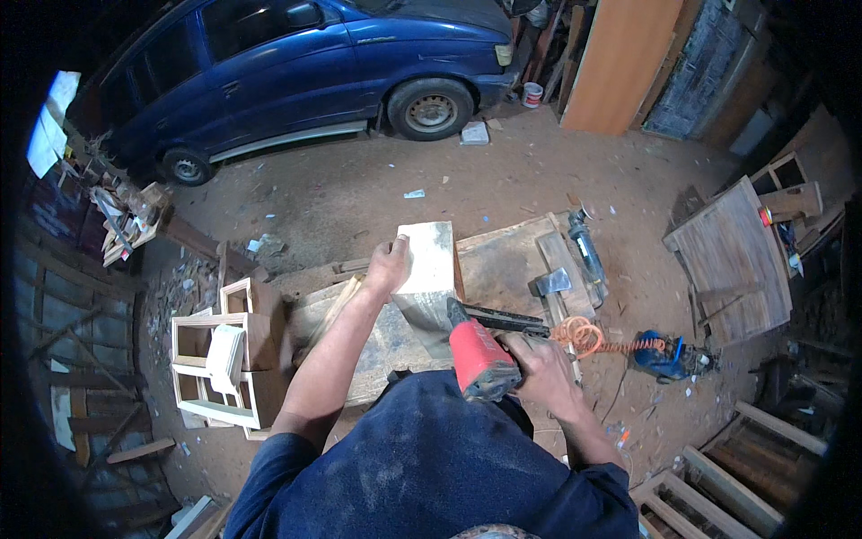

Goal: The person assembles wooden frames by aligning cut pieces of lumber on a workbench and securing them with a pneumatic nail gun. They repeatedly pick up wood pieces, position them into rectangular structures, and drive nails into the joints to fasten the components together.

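My left hand grips the left edge of a pale wooden board piece that stands upright on a rough wooden workbench. My right hand holds a red and black pneumatic nail gun, its black nose pointing toward the lower part of the board. An orange coiled air hose runs from the gun's rear to the right. A hatchet lies on the bench to the right of the board.
A blue car is parked at the back. Unfinished wooden frames stand at the left. A wooden panel and a blue tool sit at the right; wooden frames lie lower right on the dirt floor.
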A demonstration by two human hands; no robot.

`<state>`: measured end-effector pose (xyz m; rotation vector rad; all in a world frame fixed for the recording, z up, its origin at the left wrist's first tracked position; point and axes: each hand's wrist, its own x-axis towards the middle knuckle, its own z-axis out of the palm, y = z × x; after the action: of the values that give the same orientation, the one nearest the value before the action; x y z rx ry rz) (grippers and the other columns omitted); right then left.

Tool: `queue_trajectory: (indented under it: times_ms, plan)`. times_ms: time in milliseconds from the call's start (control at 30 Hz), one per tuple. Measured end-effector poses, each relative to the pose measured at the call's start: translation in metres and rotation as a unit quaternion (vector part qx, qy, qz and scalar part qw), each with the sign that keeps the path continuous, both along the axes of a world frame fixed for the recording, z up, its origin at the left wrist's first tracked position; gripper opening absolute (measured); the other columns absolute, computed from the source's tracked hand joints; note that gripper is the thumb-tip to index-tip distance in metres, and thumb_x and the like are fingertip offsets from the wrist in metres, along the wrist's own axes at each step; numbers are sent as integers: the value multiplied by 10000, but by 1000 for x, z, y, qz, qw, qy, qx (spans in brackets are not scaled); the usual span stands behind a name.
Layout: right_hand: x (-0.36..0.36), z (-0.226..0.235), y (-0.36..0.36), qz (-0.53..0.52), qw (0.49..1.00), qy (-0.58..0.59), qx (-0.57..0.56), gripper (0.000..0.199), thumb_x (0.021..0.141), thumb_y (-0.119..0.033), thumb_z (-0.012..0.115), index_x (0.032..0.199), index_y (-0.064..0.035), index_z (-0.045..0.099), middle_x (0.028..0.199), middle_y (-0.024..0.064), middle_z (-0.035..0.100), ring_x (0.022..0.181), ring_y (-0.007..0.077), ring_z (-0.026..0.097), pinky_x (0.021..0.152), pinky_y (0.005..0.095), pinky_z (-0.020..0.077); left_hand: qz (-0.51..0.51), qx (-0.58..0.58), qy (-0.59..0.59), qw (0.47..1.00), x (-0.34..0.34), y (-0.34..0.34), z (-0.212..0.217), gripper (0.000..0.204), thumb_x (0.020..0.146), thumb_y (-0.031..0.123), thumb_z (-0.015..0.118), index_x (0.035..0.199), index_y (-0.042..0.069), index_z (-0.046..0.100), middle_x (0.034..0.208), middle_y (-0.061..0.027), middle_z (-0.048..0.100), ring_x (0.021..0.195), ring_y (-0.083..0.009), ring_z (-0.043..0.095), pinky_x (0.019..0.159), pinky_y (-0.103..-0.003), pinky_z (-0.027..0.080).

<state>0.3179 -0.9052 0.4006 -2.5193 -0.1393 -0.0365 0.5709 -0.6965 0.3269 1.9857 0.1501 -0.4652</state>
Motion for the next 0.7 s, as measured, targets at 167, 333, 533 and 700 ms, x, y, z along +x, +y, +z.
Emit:
queue_trajectory:
  times_ms: [167, 333, 533, 700]
  plan:
    - [6, 11, 18, -15, 998, -28, -46, 617, 759, -177, 747, 1305, 55, 579, 1072, 289, 693, 1002, 414, 700, 856, 494, 551, 106, -50, 56, 991, 1, -9, -11, 687, 1035, 519, 483, 1364, -84, 511, 1215, -236, 653, 1077, -342, 659, 877, -470, 527]
    - [19, -6, 27, -13, 994, -40, -101, 781, 737, -221, 795, 1371, 116, 486, 1094, 314, 675, 1010, 441, 683, 893, 485, 544, 238, -370, 99, 893, 3, -11, -63, 600, 1095, 437, 370, 1382, -78, 484, 1268, -190, 645, 1080, -318, 677, 906, -436, 567]
    - [48, -60, 44, -96, 990, -27, -99, 888, 720, -180, 817, 1446, 115, 397, 1098, 319, 660, 1027, 457, 663, 914, 501, 527, 265, -374, 109, 882, -24, -34, -49, 565, 1111, 397, 344, 1331, -88, 533, 1203, -180, 686, 1025, -271, 704, 896, -430, 575]
    - [68, -58, 48, -228, 968, -61, 88, 761, 745, -132, 802, 1419, 12, 478, 978, 296, 702, 956, 456, 695, 824, 527, 553, 229, -368, 86, 897, -39, -22, -38, 471, 1105, 348, 403, 1284, -61, 553, 1122, -168, 700, 962, -245, 714, 786, -390, 600]
